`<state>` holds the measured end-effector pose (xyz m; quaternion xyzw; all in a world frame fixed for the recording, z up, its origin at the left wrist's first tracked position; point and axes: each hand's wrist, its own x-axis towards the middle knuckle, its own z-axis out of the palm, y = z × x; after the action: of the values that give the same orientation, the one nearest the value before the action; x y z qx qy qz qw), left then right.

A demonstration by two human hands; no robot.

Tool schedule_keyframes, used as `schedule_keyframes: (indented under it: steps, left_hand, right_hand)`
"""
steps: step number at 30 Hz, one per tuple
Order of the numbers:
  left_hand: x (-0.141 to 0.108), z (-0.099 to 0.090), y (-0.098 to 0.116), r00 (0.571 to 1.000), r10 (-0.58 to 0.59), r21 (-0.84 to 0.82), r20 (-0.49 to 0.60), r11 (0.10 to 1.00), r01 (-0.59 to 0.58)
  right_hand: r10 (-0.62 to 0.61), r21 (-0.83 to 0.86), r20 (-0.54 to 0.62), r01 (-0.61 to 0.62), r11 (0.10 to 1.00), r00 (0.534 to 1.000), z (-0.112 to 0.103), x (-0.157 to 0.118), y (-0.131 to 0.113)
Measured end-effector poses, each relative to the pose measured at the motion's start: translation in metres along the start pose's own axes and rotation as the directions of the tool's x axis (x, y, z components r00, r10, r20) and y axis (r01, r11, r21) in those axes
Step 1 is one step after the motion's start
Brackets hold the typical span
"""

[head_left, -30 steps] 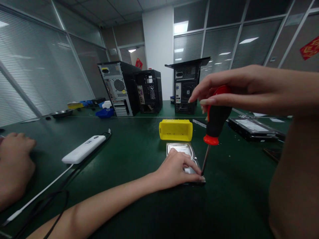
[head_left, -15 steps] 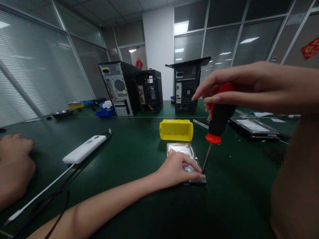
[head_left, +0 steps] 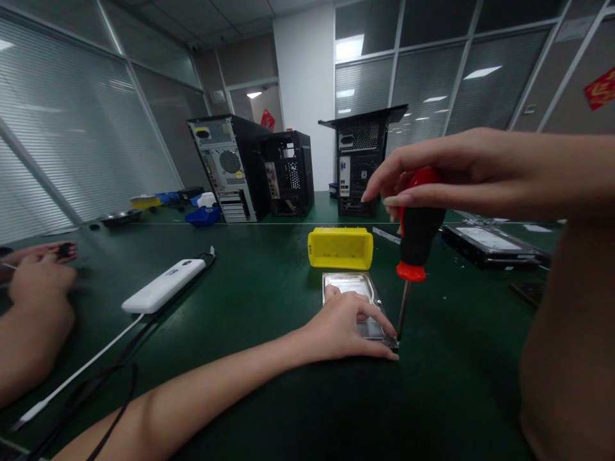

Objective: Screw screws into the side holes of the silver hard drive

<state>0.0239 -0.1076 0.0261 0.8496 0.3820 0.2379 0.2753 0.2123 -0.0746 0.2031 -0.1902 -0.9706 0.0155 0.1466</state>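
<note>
The left hand (head_left: pixel 343 326) presses fingers flat on the drive (head_left: pixel 353 301), a stiff, slick metal slab on the desk (head_left: pixel 240 307) best pinned by its edges, while the right hand (head_left: pixel 461 169) clamps fingers round the upright screwdriver (head_left: pixel 416 240), tip at its near right corner.

Tray (head_left: pixel 340 248) behind drive (head_left: pixel 353 285); power bank (head_left: pixel 162 285) left.

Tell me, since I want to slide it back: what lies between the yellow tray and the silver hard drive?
Head view: only bare green table between yellow tray and hard drive.
</note>
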Motion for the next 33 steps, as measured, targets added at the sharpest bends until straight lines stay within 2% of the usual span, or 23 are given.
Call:
schedule_keyframes:
  steps: [7, 13, 19, 26, 33]
  left_hand:
    - [0.001, 0.007, -0.001, 0.999, 0.019, 0.042, -0.031, 0.999, -0.018]
    - [0.001, 0.007, 0.003, 1.0, -0.007, 0.068, -0.018, 0.998, 0.008]
    - [0.002, 0.009, 0.003, 1.0, -0.005, 0.066, -0.026, 0.998, 0.006]
    - [0.006, 0.007, 0.011, 0.999, -0.054, 0.047, 0.0, 0.997, 0.054]
    - [0.006, 0.009, 0.01, 0.999, -0.03, 0.06, -0.015, 0.998, 0.03]
  right_hand:
    - [0.078, 0.024, 0.049, -0.079, 0.997, 0.996, 0.0, 0.004, 0.003]
    - [0.025, 0.008, 0.042, -0.025, 1.0, 0.999, 0.005, 0.007, 0.007]
    - [0.033, 0.019, 0.03, -0.034, 0.999, 0.999, 0.009, 0.006, 0.009]
    - [0.037, 0.052, 0.064, -0.04, 0.998, 0.997, 0.006, 0.006, 0.013]
    - [0.01, 0.022, 0.062, -0.011, 1.0, 0.998, 0.007, 0.006, 0.01]
